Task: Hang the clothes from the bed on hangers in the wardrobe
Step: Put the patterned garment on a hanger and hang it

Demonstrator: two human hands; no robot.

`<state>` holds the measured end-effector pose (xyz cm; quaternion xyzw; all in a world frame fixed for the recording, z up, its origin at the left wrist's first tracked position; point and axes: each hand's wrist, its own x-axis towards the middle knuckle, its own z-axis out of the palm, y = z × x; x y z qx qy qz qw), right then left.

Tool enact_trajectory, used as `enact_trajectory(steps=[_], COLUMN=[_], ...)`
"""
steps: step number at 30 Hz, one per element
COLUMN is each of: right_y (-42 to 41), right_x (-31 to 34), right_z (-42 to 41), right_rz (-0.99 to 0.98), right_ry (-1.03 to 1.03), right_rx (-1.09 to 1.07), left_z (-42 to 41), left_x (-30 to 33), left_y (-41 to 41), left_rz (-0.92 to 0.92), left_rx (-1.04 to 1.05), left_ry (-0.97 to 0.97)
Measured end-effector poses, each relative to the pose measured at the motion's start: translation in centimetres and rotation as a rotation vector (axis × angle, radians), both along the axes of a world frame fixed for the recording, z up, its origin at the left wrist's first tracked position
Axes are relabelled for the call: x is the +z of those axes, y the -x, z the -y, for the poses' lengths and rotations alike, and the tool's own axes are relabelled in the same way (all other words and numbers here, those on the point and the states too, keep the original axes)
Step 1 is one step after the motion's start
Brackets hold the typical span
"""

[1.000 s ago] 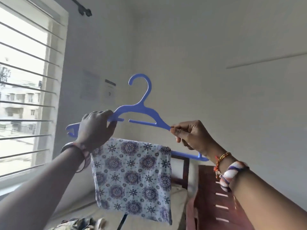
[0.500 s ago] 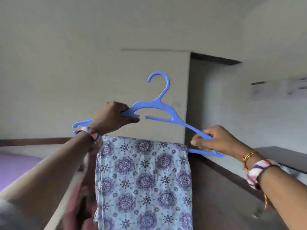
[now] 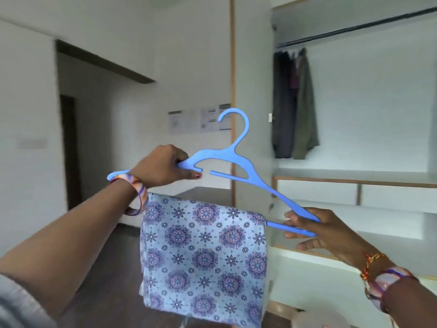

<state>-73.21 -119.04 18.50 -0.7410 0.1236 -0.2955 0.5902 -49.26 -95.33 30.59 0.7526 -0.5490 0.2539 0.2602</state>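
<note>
**Light hanger, loose cloth, rail ahead**

Head view: the left hand is clamped on the hanger at its left shoulder, and the right hand pinches its right end. The soft cloth, draped over the bar, looks slippery; keep the hanger level, held at the shoulders, toward the wardrobe rail.

Open wardrobe ahead right, rail bare along most of its length, dark hung clothes bunched at rail's left end, white shelf below them, wardrobe's wooden edge post behind hanger hook, doorway open far left.
</note>
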Motion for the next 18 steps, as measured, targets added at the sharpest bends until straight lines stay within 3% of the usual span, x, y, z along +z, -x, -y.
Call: enact_trajectory(steps=[9,18], right_y=[5.8,8.4], right_x=[1.9,2.0], right_z=[21.0,38.0], right_rz=[0.054,0.339], right_ry=[-0.002,-0.079], right_rx=[-0.333,-0.519], left_z=[31.7,55.2], left_x=[0.4,2.0], left_y=[-2.1,0.5], left_rz=[-0.031,0.055], left_rx=[-0.333,-0.494], left_ry=[-0.077,-0.094])
